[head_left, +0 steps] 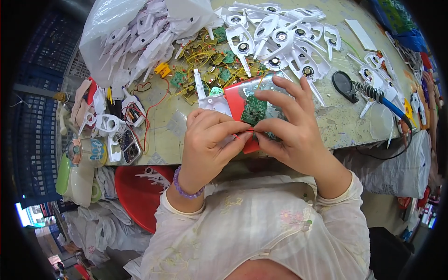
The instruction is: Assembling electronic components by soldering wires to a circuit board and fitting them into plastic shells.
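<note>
Both hands meet over the near edge of the workbench, fingertips almost touching. My left hand (207, 137) is closed, its thumb and forefinger pinching a thin red wire (251, 130). From the other side my right hand (296, 133) pinches the same wire between thumb and forefinger, its other fingers raised and spread. Just beyond the fingertips lies a green circuit board (254, 111) on a red and silvery sheet (234, 99). A white plastic housing (215, 103) with a long stem rests beyond my left hand, a small green board inside it. The fingers partly hide the wire.
Green boards with tangled yellow wires (205, 60) lie farther back. White housings with round speakers (280, 37) are heaped behind, beside a plastic bag of white parts (140, 37). A blue-handled soldering iron (395, 111) sits in a coil holder at right. Below the bench's left is a red basin (135, 196).
</note>
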`<state>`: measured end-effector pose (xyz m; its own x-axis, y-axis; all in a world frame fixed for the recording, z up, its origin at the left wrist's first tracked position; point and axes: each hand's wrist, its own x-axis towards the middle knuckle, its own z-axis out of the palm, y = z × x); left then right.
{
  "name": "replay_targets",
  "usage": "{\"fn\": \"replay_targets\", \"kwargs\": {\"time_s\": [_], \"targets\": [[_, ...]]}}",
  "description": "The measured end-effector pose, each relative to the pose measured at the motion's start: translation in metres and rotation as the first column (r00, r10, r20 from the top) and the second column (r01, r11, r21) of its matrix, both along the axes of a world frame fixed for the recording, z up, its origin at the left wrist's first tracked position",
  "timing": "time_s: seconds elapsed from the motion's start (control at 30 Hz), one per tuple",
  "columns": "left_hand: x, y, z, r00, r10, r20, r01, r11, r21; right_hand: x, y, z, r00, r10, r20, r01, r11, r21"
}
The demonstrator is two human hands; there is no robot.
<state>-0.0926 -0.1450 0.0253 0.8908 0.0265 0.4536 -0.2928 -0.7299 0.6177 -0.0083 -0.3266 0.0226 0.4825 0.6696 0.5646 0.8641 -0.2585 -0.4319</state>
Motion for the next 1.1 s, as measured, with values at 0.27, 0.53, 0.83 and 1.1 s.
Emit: {"fn": "replay_targets", "kwargs": {"time_s": [0.27, 0.53, 0.83, 1.1], "targets": [[0.002, -0.004, -0.003, 0.999, 0.004, 0.049, -0.004, 1.000, -0.005, 0.013, -0.004, -0.004, 0.998, -0.066, -0.012, 0.066, 0.997, -0.028], [0.013, -0.010, -0.005, 0.995, -0.045, 0.089, 0.034, 0.991, 0.127, 0.015, -0.002, -0.006, 0.995, -0.060, -0.078, 0.060, 0.998, 0.001], [0.011, -0.007, -0.004, 0.997, -0.050, 0.067, 0.041, 0.990, 0.133, 0.024, -0.087, -0.048, 0.802, -0.214, -0.558, 0.592, 0.409, 0.695], [0.013, -0.010, -0.001, 0.996, -0.044, 0.072, 0.033, 0.989, 0.147, 0.064, -0.167, -0.045, 0.722, -0.512, -0.465, 0.675, 0.375, 0.635]]}}
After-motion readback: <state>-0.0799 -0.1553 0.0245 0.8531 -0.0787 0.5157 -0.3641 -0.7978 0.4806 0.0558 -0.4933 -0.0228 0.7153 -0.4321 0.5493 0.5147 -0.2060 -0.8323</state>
